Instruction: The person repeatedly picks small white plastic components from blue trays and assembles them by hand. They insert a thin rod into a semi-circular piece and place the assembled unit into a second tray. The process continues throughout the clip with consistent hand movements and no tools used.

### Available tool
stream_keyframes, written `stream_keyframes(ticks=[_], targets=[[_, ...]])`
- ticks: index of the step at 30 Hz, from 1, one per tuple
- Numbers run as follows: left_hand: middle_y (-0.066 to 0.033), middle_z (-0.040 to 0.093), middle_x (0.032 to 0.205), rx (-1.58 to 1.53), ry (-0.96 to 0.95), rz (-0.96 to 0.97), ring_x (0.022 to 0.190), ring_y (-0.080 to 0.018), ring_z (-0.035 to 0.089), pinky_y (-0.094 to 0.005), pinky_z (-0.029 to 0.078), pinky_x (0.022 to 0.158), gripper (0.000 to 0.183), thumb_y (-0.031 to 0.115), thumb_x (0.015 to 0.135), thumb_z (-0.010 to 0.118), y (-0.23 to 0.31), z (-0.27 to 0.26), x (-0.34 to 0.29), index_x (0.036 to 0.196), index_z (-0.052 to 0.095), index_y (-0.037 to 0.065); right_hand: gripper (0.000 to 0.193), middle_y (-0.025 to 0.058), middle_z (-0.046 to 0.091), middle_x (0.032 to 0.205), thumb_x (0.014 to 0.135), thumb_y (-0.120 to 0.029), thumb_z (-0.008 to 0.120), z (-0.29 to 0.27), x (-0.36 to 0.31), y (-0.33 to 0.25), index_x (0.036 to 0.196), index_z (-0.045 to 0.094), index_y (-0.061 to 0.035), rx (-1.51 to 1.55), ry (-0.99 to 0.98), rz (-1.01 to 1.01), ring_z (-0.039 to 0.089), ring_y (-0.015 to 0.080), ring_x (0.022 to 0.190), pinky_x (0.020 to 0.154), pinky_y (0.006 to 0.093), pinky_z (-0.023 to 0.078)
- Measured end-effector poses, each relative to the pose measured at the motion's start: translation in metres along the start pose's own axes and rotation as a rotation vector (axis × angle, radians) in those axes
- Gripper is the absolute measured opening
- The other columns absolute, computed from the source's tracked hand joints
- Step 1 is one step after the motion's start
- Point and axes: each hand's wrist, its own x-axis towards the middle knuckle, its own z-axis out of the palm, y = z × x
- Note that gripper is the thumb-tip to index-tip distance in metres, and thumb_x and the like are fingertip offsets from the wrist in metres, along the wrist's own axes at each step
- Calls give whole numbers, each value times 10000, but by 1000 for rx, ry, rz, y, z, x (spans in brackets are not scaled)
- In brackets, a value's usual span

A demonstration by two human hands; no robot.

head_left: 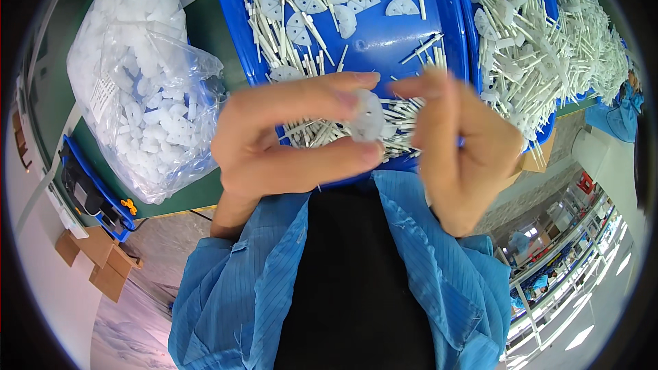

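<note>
My left hand (267, 133) grips a white translucent plastic disc (368, 118) with small holes, held at its edges between thumb and fingers. Just to the right of the disc is my right hand (469, 133), blurred by motion, with thumb and forefinger pressed together. Whatever is in that pinch, if anything, is too smeared to make out. Both hands are above the near part of a blue tray (384, 41). In it lie thin white rods (329, 133), heaped toward the near side, and half-round white plastic pieces (403, 7), some with rods attached.
A clear plastic bag (147, 106) full of white plastic pieces lies on the green table (216, 38) at left. On the right, more blue bins carry high heaps of white rod assemblies (521, 48). Cardboard boxes (103, 260) stand beyond the table's left end.
</note>
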Motion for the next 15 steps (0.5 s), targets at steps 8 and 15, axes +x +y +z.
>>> stream_keyframes(ticks=[8,15], targets=[[-227,618,1061,-313,138,-308,919,-296,701,-407,631,805,276,-42,789,765,-2,-6,-6,1035,655,-103,214,169,657,630,907,-181,700,8,37,64,931,691,31,-350,160,144,654,244,519,501,324,485],[-206,636,1082,-260,360,-379,937,-298,690,-475,643,734,201,42,939,631,-11,-18,-8,1106,627,-69,143,128,672,701,865,-103,719,-3,16,9,962,686,-2,-8,-87,-148,649,199,564,516,269,475]])
